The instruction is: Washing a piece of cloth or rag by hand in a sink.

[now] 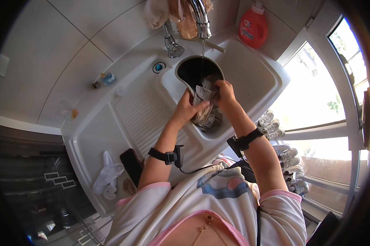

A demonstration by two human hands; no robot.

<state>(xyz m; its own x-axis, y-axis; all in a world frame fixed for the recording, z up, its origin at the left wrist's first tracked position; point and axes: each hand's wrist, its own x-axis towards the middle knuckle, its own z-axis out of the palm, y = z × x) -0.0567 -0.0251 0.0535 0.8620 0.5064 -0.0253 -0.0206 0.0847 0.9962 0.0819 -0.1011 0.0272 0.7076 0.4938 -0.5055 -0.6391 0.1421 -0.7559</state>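
Water runs from the chrome tap [203,30] into a dark-lined, pale-rimmed container [197,65] in the sink basin. Over its near side, both my hands are closed around a wet, whitish-grey thing [203,95] with pale strands like laces; its exact kind I cannot make out. My left hand [189,110] grips it from the left, thumb across the front and the other fingers mostly hidden. At the right, my right hand [226,93] has its fingers bent over the upper edge, close to the container's rim. More of the pale, striped material hangs below my hands.
A ribbed washboard slope [139,106] lies left of the basin. On the left ledge are white socks [107,174] and a dark phone [131,164]. A red detergent bottle [252,26] stands at the back right. Several sneakers [289,158] line the window side.
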